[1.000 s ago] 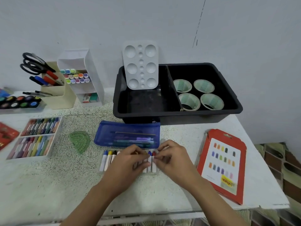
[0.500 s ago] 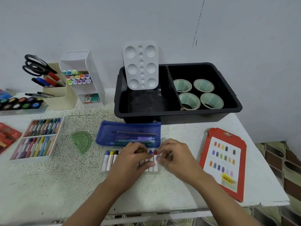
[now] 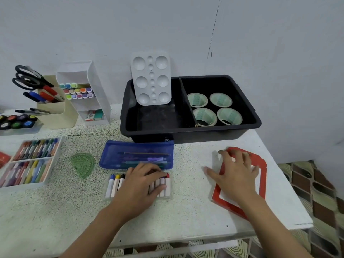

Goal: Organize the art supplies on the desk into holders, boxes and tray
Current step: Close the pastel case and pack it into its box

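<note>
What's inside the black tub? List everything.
Left compartment of the tub: a white paint palette standing tilted at the back. Right compartment: four tape rolls. The floor behind the palette and just behind the near wall is hidden.

We note white crayons (image 3: 115,185) tipped blue, yellow, black and red under the left hand (image 3: 137,185), and a translucent blue pouch (image 3: 137,153) just beyond it. Under the right hand (image 3: 236,175) lies a red-bordered card (image 3: 262,183). The desk (image 3: 55,211) left of both is white, dark-speckled.
</note>
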The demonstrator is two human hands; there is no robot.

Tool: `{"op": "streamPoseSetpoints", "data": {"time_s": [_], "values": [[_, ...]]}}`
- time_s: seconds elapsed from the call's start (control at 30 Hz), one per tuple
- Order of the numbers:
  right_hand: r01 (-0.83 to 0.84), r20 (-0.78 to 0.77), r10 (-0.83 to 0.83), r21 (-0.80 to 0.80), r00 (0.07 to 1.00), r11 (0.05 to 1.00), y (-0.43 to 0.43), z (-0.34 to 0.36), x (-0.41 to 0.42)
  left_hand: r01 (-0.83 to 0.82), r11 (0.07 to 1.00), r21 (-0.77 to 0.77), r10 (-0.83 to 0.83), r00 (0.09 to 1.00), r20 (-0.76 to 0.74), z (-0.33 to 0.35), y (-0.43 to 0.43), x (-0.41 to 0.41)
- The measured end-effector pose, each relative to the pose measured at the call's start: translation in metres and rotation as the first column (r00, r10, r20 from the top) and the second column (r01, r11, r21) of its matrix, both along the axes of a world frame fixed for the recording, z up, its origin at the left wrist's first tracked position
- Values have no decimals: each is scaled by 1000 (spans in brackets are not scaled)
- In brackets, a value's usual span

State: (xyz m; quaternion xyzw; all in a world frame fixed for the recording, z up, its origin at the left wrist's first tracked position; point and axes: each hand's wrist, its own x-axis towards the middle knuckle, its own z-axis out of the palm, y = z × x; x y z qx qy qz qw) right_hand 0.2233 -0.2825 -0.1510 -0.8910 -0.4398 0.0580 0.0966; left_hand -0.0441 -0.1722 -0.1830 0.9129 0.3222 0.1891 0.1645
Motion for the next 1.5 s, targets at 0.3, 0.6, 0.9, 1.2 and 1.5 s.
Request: {"op": "streamPoseSetpoints", "data": {"time_s": [0.3, 0.6, 0.9, 1.2, 1.5], "values": [[-91, 10, 91, 121, 996, 988, -5, -7, -22, -23, 1000, -22, 23, 1000, 7, -3, 5, -16], [-86, -98, 88, 26, 991, 996, 0, -9, -20, -1, 997, -74, 1, 1000, 2, 5, 7, -18], [-381, -297, 463, 296, 835, 876, 9, 16, -56, 8, 970, -242, 55, 966, 252, 35, 5, -27], [-554, -535, 760, 530, 369, 642, 62, 80, -142, -228, 939, -256, 290, 928, 236, 83, 31, -107], [-265, -725, 682, 679, -95, 685, 159, 68, -261, -271, 687, -675, 517, 834, 191, 92, 79, -187]]}}
